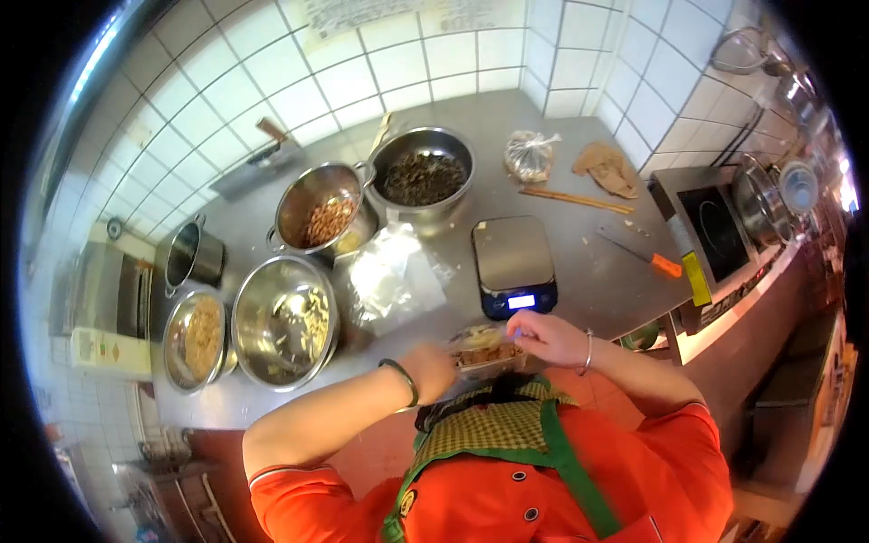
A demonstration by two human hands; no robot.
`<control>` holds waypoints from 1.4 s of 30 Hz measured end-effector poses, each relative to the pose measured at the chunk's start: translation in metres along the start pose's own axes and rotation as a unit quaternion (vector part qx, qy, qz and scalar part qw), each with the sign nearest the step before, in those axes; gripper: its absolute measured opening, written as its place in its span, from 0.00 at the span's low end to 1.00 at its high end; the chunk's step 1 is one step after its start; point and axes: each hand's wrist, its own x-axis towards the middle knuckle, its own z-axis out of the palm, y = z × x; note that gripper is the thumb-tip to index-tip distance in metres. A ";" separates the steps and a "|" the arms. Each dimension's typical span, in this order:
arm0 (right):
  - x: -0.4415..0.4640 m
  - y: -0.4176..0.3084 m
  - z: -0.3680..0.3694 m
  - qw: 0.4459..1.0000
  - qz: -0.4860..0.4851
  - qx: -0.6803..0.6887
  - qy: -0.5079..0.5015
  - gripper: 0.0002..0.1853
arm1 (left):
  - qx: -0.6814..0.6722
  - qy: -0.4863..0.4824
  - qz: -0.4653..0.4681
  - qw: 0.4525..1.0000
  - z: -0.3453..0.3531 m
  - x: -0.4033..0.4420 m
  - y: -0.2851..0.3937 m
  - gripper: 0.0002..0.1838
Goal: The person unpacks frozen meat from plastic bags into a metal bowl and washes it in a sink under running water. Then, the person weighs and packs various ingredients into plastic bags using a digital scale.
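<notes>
Close to my body, at the front edge of the steel table, is a clear plastic bag (490,354) with brown and pale food in it. My left hand (429,372) is closed at the bag's left side, its fingers blurred. At the upper right of the bag, my right hand (546,337) pinches its edge between thumb and fingers. Just beyond the bag stands a kitchen scale (513,263) with a lit display and nothing on its plate. Flat clear plastic bags (395,276) lie to the left of the scale.
On the steel table (579,290) stand a bowl of pale slices (284,323), a bowl of yellowish food (195,341), a pot of brown pieces (326,208) and a bowl of dark food (422,175). Chopsticks (577,200) and an orange-handled knife (665,265) lie right.
</notes>
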 end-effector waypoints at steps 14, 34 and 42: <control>0.032 -0.010 0.070 0.989 0.012 -0.151 0.003 0.17 | -0.453 0.558 -0.095 0.688 0.000 -0.003 0.023 0.20; 0.036 -0.046 0.047 0.990 -0.096 -0.083 -0.064 0.13 | -0.264 0.352 -0.024 0.897 0.074 0.052 0.011 0.14; 0.033 -0.031 0.019 0.944 -0.205 -0.259 -0.006 0.18 | -0.518 0.420 -0.070 0.742 0.065 0.054 0.013 0.11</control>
